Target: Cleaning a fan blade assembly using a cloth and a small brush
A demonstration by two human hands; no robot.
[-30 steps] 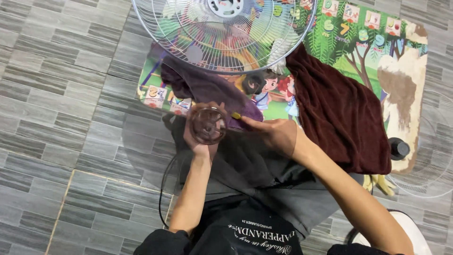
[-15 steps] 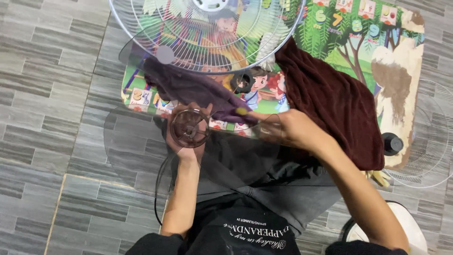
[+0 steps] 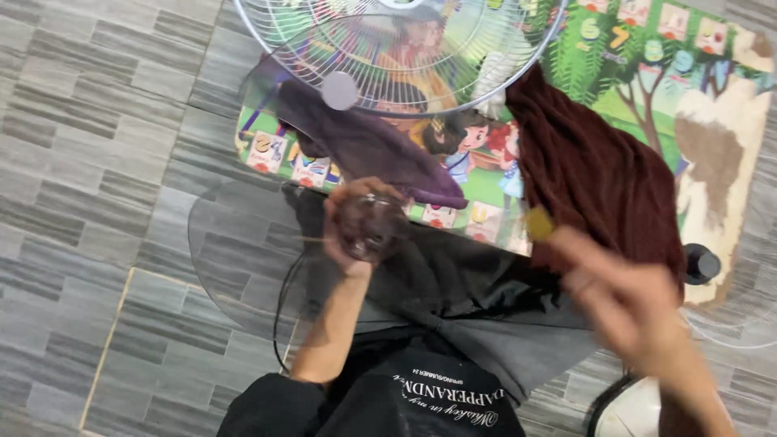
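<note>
One fan blade (image 3: 267,259) in left hand (image 3: 352,226)

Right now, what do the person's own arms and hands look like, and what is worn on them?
Both forearms are bare, and no gloves show. Left hand: no ring or watch visible. Right hand: motion-blurred, with yellow nail polish. Black sleeves sit at both upper arms, on a black top with white lettering.

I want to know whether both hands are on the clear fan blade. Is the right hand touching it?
No: the right hand is lifted off to the side over the dark red cloth, while only the left hand grips the fan blade hub.
</note>
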